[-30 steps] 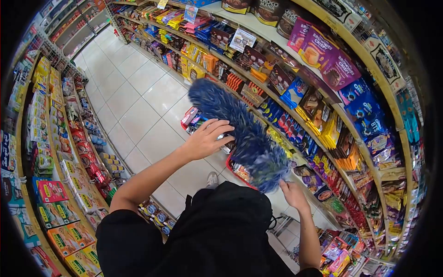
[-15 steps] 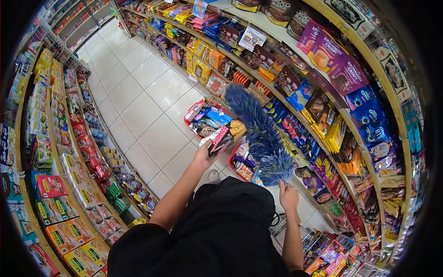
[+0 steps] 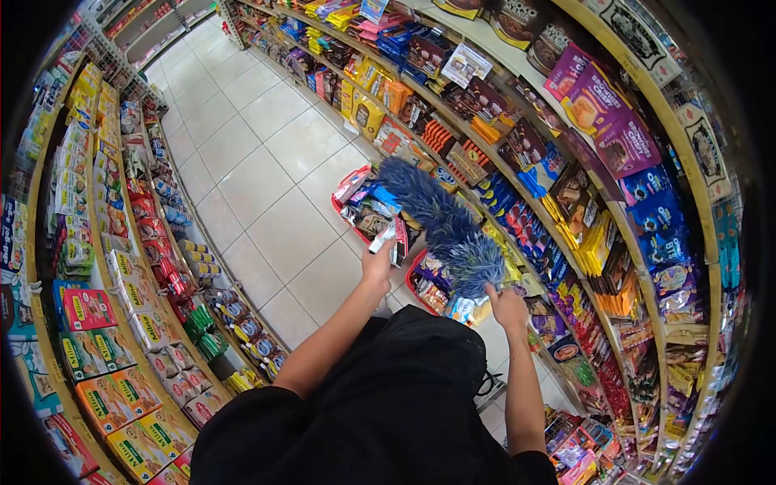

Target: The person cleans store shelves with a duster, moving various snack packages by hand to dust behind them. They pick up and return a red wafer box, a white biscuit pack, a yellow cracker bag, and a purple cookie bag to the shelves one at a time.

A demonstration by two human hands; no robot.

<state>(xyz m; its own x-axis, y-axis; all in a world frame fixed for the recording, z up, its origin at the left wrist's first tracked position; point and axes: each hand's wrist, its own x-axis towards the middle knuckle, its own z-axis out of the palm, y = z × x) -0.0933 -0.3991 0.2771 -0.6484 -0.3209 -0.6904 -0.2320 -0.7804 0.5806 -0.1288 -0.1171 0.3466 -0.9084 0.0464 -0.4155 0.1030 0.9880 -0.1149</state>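
My left hand (image 3: 377,263) is closed on a dark snack pack (image 3: 399,246) with a white and pink label, held above the far red basket (image 3: 336,207). Wrapped snacks fill that basket, which rests on the floor. In my right hand (image 3: 508,309) is the handle end of a fluffy blue duster (image 3: 436,212). Its long head slants up and left, passing in front of the lower shelves and partly covering the baskets. A nearer red basket (image 3: 412,283), also with packaged snacks, lies partly behind the duster.
Stocked snack shelves (image 3: 485,153) curve along the right side. More shelves, with boxes and jars (image 3: 113,267), line the left. White floor tiles (image 3: 242,162) run between them. Additional colourful packs (image 3: 574,444) sit low at bottom right.
The snack pack has turned in my left hand and moved slightly right, now above the far basket. The duster's tip has shifted left and down. The whole view has moved a little.
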